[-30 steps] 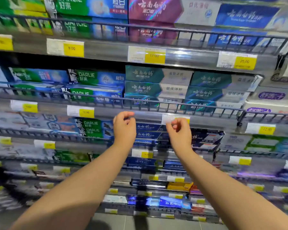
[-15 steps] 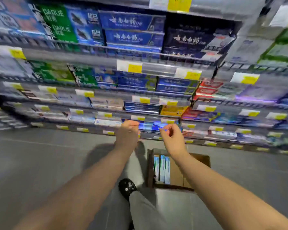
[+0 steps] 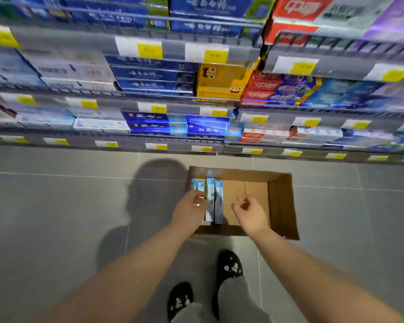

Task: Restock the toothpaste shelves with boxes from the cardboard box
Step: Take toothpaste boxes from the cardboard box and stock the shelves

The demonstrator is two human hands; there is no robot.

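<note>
Reaching down over the cardboard box (image 3: 280, 201) on the floor, the person appears well into restocking: only a few toothpaste boxes (image 3: 218, 201) stand on edge by its left wall, the other side bare cardboard, and the shelves (image 3: 173, 104) above look largely full. The left hand (image 3: 189, 212) sits at those boxes; whether it grasps one cannot be told. The right hand (image 3: 250, 214) hovers loosely curled, holding nothing. Chinese characters on the shelf packs (image 3: 154, 74) and the yellow price tags (image 3: 149, 50) are too blurred to read
</note>
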